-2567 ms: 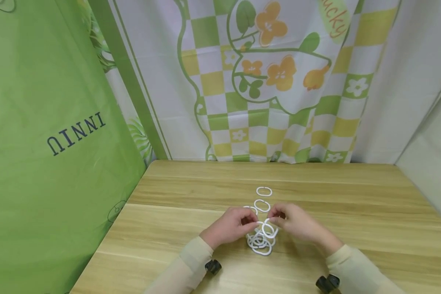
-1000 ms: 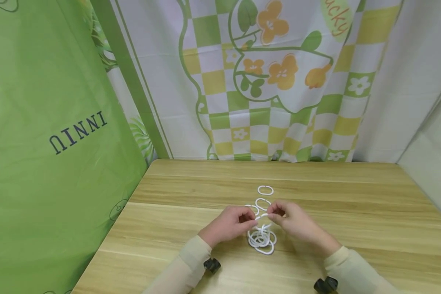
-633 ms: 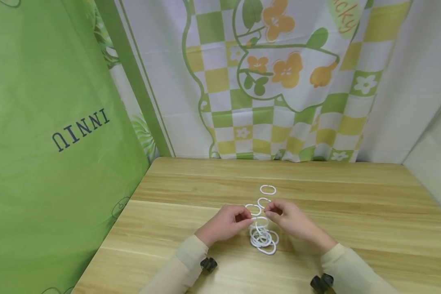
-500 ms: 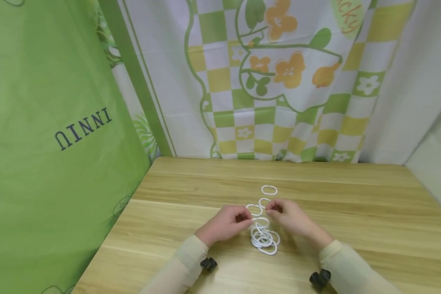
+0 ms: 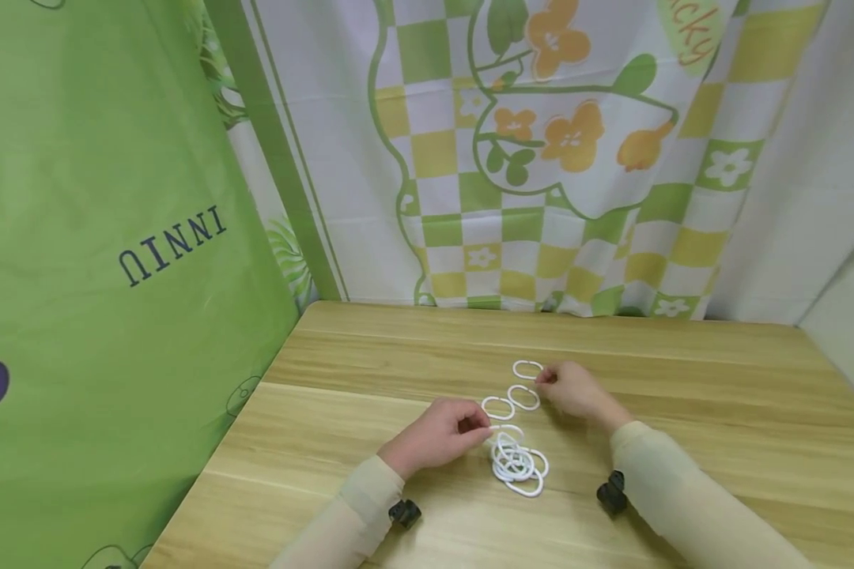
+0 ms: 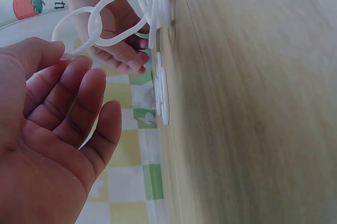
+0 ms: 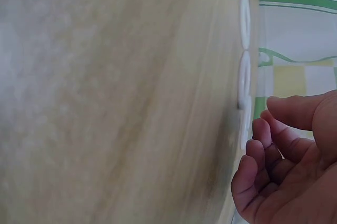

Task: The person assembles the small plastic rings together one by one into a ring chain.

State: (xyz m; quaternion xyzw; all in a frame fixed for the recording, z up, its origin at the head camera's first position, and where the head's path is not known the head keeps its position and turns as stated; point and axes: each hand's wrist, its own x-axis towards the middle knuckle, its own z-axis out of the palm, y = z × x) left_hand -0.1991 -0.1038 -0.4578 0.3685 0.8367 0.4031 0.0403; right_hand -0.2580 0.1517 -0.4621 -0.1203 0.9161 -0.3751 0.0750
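My left hand pinches a white oval plastic link between thumb and fingertip, just above the table. A second link, with a gap in its loop, hangs through it. The rest of the joined white links lie in a tangled heap right of that hand. Beyond the heap, three loose links lie in a slanting row: a near one, a middle one and a far one. My right hand is beside the far two, fingers loosely curled, nothing visible between them.
The wood-grain table spreads around the links. A patterned curtain hangs behind its back edge, and a green cloth hangs along the left. A black wrist camera sits under the left sleeve.
Both hands first worked together at the chain. My right hand has since come off it and moved away to the far loose links; my left still holds a link. The view has shifted slightly.
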